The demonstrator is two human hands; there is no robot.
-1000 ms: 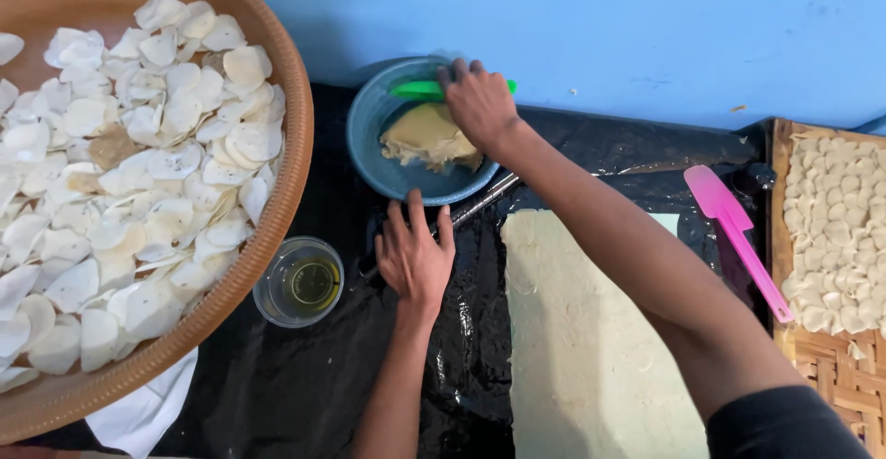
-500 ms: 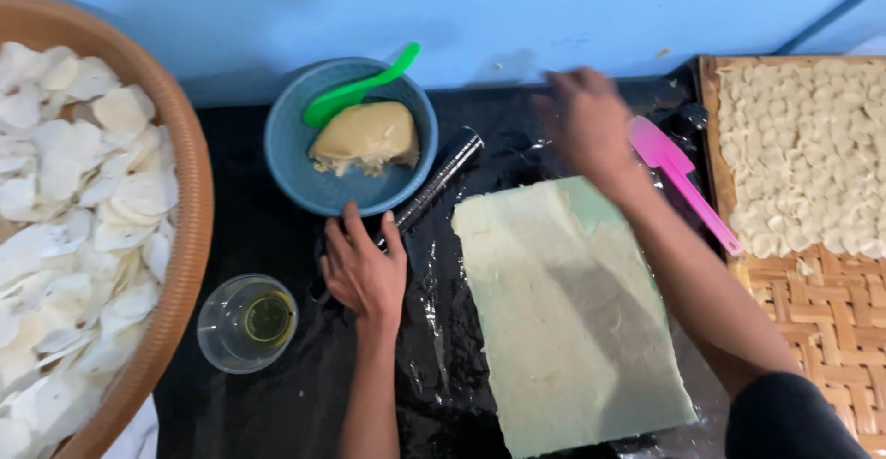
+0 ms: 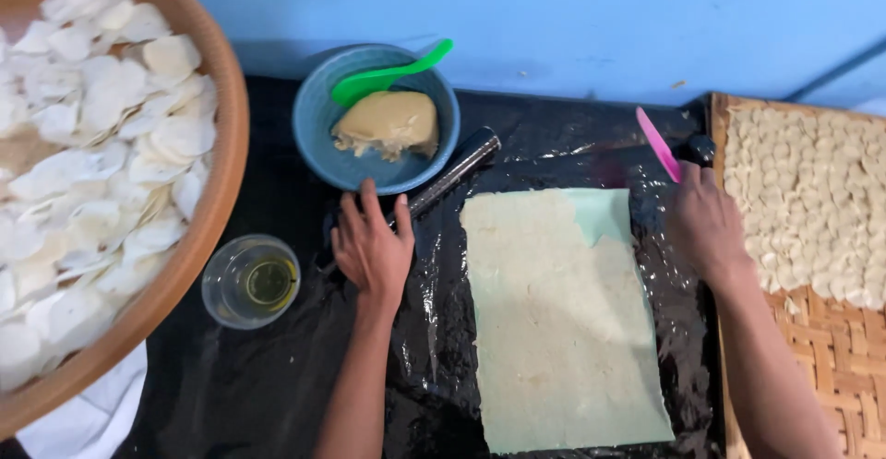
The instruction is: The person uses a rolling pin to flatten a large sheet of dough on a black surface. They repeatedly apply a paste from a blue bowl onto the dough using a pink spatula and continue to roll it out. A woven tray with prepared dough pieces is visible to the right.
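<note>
Right hand (image 3: 706, 224): moved since half a second ago from above the dough sheet to its right edge, fingers now clasping the pink spatula (image 3: 658, 144).
Left hand (image 3: 372, 249): unchanged, flat on the black worktop (image 3: 277, 394), fingers spread, holding nothing, touching the rolling pin (image 3: 452, 173).
Dough sheet (image 3: 558, 330): pale, rectangular, thin, centre.
Spatula: slim, tilted, beside the woven tray (image 3: 812, 330).
</note>
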